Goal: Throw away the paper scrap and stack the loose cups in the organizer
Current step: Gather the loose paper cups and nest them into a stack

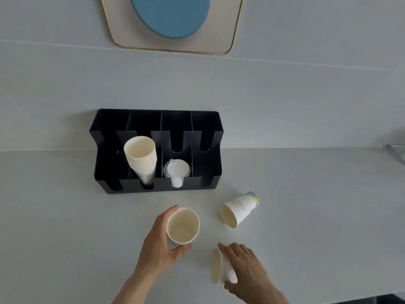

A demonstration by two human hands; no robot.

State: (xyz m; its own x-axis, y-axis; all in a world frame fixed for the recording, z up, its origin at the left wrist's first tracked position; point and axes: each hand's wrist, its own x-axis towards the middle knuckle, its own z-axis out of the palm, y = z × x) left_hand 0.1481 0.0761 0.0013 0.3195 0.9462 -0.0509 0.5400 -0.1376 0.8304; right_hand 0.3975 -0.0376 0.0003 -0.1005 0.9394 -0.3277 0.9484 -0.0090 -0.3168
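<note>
A black organizer [210,176] stands against the wall with a stack of paper cups [141,156] in one slot and white lids [177,170] in the slot beside it. In front of it, my left hand [157,244] grips an upright paper cup [183,226] from its left side. My right hand [245,266] lies over a second paper cup [219,266] on its side, fingers curled around it. A third cup [240,208], printed, lies tipped over on the counter to the right. No paper scrap is visible.
The grey counter [65,227] runs to a tiled wall. A framed panel with a blue disc [171,16] hangs above. A metal object [396,150] shows at the far right edge. The counter's front edge is at the bottom right.
</note>
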